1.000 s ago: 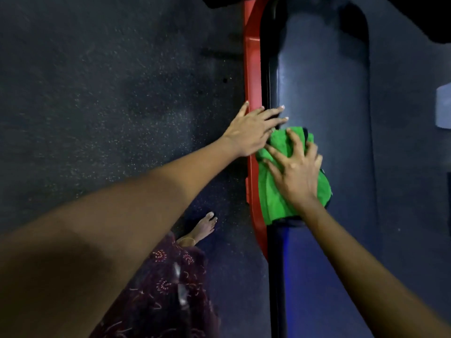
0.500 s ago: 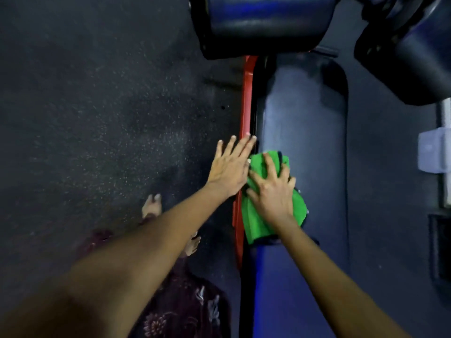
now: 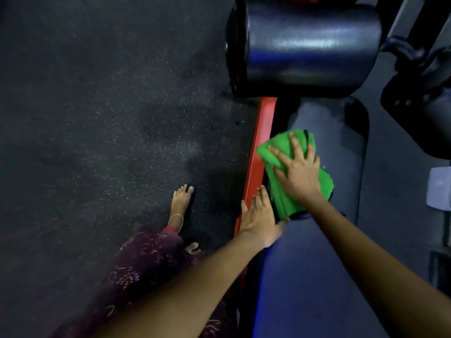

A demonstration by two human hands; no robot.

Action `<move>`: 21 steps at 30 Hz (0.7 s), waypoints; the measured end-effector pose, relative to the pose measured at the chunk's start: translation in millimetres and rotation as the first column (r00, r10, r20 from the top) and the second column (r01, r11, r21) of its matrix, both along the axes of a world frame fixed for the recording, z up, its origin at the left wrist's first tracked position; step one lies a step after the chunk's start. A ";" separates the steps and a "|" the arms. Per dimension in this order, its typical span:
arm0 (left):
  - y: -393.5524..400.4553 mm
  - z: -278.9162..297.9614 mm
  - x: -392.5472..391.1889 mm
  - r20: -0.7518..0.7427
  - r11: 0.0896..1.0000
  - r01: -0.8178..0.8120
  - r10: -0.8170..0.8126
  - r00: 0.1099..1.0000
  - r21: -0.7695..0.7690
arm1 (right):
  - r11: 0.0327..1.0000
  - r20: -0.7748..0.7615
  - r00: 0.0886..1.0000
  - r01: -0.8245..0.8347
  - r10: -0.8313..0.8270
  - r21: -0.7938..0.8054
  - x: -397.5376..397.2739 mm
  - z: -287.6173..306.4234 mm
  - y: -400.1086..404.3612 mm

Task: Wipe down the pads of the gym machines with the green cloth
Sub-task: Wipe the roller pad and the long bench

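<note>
A long dark bench pad (image 3: pixel 341 147) runs away from me along a red frame bar (image 3: pixel 264 125). The green cloth (image 3: pixel 280 147) lies folded on the pad's left side. My right hand (image 3: pixel 299 172) presses flat on the cloth with fingers spread. Just behind it, my left hand (image 3: pixel 258 218) rests flat on the pad's left edge and the red bar, fingers straight, holding nothing. A nearer pad section (image 3: pixel 305 276) lies under my forearms.
A large dark roller pad (image 3: pixel 305 47) hangs over the far end of the bench. Black machine parts (image 3: pixel 419 69) stand at the upper right, a pale block (image 3: pixel 439 189) at the right edge. Speckled dark rubber floor (image 3: pixel 109 118) spreads to the left, with my bare feet (image 3: pixel 181 198) on it.
My left hand has slid back toward me along the red bar, from beside the cloth to behind it. The right hand stays pressed on the cloth. The view has tilted up, showing the roller pad.
</note>
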State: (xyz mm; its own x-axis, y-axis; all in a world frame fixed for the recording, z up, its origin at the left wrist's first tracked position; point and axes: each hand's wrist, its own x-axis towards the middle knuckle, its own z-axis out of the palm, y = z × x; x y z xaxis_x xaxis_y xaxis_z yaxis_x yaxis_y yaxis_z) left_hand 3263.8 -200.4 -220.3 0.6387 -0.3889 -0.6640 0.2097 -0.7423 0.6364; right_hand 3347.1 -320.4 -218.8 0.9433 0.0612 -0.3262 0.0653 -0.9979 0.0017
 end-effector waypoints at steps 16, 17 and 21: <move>-12.2 -12.6 51.5 -0.027 0.920 0.308 -0.311 0.950 0.241 | 0.994 -0.040 0.996 0.070 -0.074 -0.083 107.0 -9.0 -3.1; -13.9 -12.3 51.1 -0.038 0.926 0.296 -0.296 0.955 0.232 | 0.993 -0.045 0.995 0.080 -0.084 -0.091 112.9 -8.7 -2.6; -11.9 -12.5 63.0 -0.039 0.989 0.110 -0.107 0.994 0.095 | 0.996 -0.060 0.997 0.051 -0.055 -0.072 96.7 -2.7 2.2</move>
State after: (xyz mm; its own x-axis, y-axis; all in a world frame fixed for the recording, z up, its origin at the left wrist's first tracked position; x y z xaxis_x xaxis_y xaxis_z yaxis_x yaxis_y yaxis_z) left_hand 3326.9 -212.3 -232.8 0.5728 -0.3878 -0.7222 0.1447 -0.8193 0.5547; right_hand 3443.8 -318.3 -221.6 0.9224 -0.0133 -0.3860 0.0147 -0.9975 0.0693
